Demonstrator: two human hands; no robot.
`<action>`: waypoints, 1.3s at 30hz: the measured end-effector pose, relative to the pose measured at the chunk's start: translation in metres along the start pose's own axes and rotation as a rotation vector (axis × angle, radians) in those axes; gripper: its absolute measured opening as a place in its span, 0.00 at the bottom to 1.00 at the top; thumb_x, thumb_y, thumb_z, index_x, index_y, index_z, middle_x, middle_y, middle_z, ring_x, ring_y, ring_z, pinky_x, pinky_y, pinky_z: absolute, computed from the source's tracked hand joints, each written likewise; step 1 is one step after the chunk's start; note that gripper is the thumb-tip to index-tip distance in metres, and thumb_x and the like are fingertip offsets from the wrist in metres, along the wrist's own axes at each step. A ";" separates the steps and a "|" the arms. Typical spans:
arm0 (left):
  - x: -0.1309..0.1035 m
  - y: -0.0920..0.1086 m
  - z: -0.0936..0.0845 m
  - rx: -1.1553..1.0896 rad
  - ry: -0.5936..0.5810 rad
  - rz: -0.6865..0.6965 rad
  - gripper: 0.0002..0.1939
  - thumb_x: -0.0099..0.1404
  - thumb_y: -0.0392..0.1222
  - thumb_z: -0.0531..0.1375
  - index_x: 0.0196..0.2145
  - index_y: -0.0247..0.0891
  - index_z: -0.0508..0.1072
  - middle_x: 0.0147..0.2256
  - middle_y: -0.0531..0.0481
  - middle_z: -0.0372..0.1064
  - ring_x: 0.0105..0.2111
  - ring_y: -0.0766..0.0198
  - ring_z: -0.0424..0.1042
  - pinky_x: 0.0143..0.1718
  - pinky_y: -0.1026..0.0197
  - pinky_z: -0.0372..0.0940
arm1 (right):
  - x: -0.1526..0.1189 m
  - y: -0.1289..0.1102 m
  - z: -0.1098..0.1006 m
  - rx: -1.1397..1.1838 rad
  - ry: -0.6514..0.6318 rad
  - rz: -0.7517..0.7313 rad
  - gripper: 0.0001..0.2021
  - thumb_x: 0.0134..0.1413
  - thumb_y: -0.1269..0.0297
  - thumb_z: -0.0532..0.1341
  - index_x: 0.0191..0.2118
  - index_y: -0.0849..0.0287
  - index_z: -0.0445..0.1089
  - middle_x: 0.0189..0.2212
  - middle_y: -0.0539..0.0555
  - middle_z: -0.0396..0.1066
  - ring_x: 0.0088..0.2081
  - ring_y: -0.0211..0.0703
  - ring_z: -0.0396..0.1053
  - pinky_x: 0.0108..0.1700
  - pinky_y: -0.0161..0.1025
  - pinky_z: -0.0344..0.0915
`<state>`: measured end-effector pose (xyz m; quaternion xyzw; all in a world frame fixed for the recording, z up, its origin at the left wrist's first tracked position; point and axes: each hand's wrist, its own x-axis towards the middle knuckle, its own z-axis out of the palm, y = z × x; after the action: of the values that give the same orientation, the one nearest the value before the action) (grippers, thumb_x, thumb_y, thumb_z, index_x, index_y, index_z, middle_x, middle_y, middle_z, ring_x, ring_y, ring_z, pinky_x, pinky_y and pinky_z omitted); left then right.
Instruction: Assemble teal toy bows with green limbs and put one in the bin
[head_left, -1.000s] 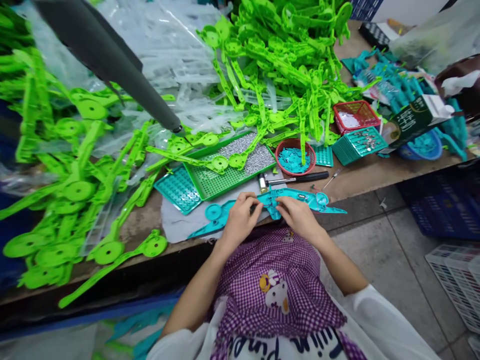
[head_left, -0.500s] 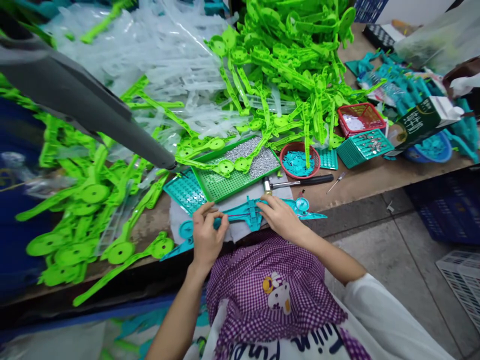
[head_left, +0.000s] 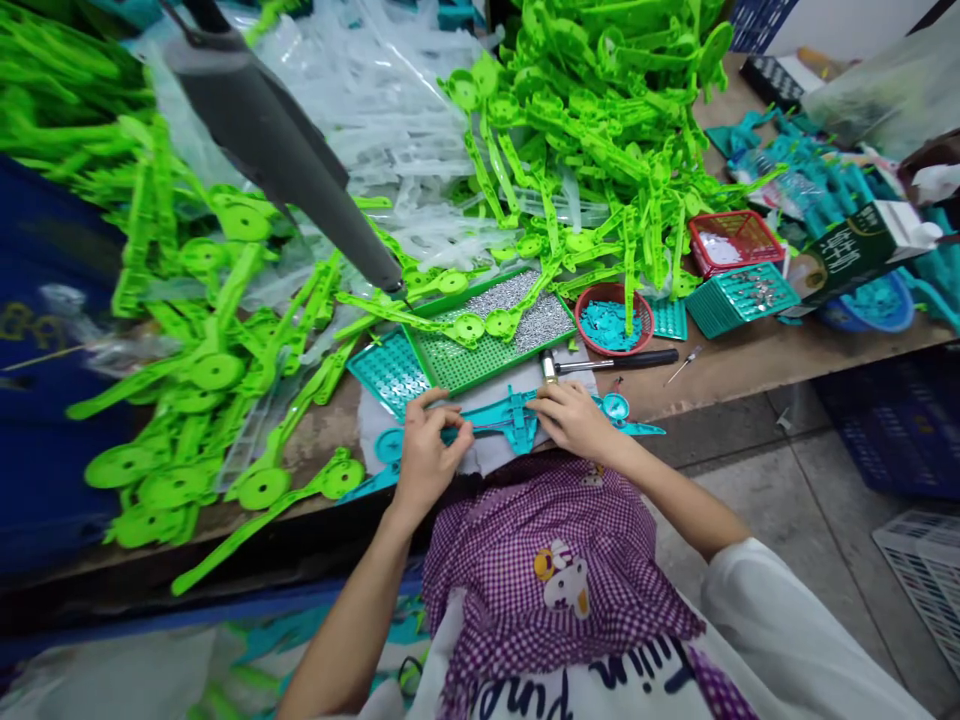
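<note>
A long turquoise plastic part [head_left: 520,425], with a round disc near each end, lies on a pale cloth [head_left: 487,458] at the table's front edge. Over its left half, my left hand [head_left: 429,450] has thumb and forefinger pinched together; a thin dark strand runs from there toward the middle of the part. My right hand [head_left: 576,422] is closed on the part just right of its crosspiece, fingertips bent down and partly hidden. Right behind that hand lies a hammer [head_left: 615,363] with a black handle.
A grey power tool [head_left: 300,165] hangs at upper left, its tip near a green tray [head_left: 480,378] of small metal pieces. Green plastic arms [head_left: 217,370] are heaped around. To the right are a red bowl [head_left: 577,325], stacked turquoise trays [head_left: 709,310] and a thin screwdriver [head_left: 681,367].
The view has shifted, so the whole scene sits slightly further right. Both hands stay at the same places on the turquoise part, with only slight finger movement.
</note>
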<state>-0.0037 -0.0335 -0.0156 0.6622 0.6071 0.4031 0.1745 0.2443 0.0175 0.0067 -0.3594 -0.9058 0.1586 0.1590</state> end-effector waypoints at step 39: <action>0.010 0.004 -0.012 -0.032 -0.042 -0.031 0.09 0.66 0.46 0.60 0.31 0.40 0.74 0.39 0.45 0.71 0.51 0.55 0.71 0.47 0.53 0.71 | -0.150 0.159 -0.134 -0.485 0.563 1.293 0.22 0.61 0.54 0.52 0.43 0.67 0.74 0.42 0.74 0.70 0.45 0.63 0.66 0.45 0.58 0.59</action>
<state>-0.0110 -0.0281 -0.0022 0.6580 0.6070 0.3961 0.2043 0.4975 0.0458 0.0372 -0.8725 -0.4483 -0.0820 0.1761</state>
